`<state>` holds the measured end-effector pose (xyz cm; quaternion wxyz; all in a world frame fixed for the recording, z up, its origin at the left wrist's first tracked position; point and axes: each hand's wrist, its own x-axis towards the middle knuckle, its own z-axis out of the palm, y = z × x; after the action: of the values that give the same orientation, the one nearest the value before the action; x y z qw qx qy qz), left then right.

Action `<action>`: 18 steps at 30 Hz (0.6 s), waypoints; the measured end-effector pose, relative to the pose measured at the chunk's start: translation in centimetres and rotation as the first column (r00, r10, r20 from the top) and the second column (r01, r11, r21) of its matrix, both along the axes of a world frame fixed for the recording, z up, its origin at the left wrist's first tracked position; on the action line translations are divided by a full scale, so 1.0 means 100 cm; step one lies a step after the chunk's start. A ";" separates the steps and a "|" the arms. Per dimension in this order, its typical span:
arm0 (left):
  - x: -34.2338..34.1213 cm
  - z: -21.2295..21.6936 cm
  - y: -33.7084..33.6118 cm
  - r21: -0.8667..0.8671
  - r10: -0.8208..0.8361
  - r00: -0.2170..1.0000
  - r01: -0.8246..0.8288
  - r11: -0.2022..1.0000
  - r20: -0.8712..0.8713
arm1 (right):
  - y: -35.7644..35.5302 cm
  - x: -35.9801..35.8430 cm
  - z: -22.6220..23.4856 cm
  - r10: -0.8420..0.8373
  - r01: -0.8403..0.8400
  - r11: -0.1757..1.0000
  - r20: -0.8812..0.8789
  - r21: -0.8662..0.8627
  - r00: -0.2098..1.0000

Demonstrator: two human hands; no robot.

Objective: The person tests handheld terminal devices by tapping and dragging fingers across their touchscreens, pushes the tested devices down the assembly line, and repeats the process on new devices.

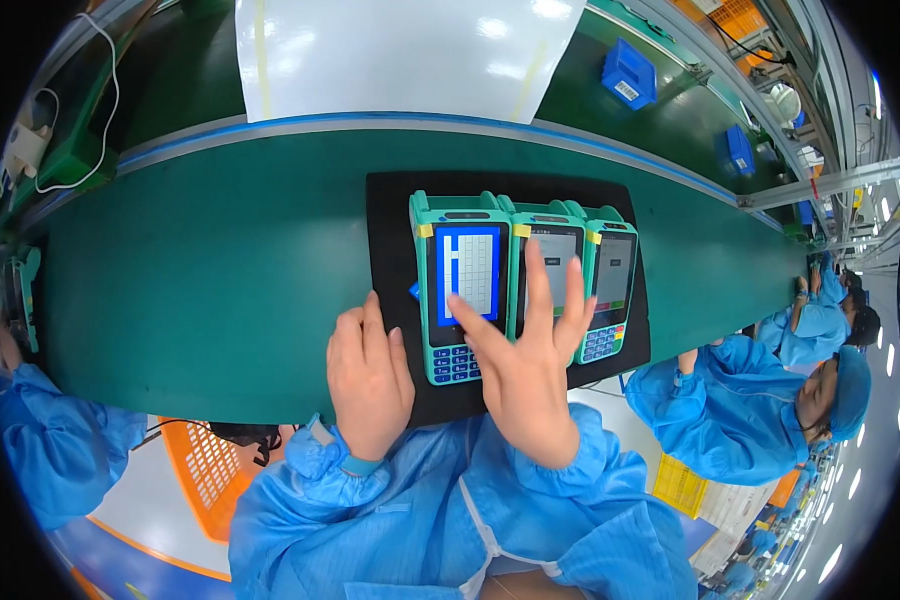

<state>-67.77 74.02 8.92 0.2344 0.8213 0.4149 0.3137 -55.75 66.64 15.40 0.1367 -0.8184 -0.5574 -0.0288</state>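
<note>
Three green handheld payment terminals lie side by side on a black mat [390, 230]. On the left terminal [468, 215] a blue-bordered grid fills the screen. My right hand [530, 380] reaches over it with the fingers spread, the thumb or index tip at the left part of that screen. The other fingers extend over the middle terminal [552, 215], hiding much of its screen and keypad. The right terminal [610, 265] has a grey screen and a keypad with coloured keys. My left hand [368, 378] rests at the mat's left edge, fingers stretched out, holding nothing.
The mat sits on a green worktable [210, 270]. Beyond its far rail are a white sheet [400, 60] and a blue bin [628, 75]. An orange basket [205, 470] stands below on the left. Co-workers in blue [720, 405] sit right and left. A white cable hangs at far left.
</note>
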 end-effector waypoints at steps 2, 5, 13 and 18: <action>-0.001 0.000 0.000 0.017 0.007 1.000 -0.007 1.000 0.001 | 0.020 0.008 0.001 -0.020 0.019 0.997 0.014 0.077 1.000; 0.001 0.001 0.001 -0.002 0.004 1.000 -0.004 1.000 0.025 | 0.039 0.021 0.001 -0.038 0.030 0.987 0.052 0.156 0.998; 0.000 0.001 0.001 0.002 -0.003 1.000 0.003 1.000 -0.007 | 0.009 0.018 0.001 -0.022 0.023 0.999 -0.035 0.043 0.999; 0.002 0.000 0.001 0.008 0.010 1.000 -0.010 1.000 -0.019 | -0.012 0.008 0.000 -0.006 0.006 1.000 -0.065 -0.006 0.998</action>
<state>-67.60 74.16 8.96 0.2260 0.8230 0.4199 0.3088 -54.93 65.48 15.36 0.1525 -0.8210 -0.5502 -0.0011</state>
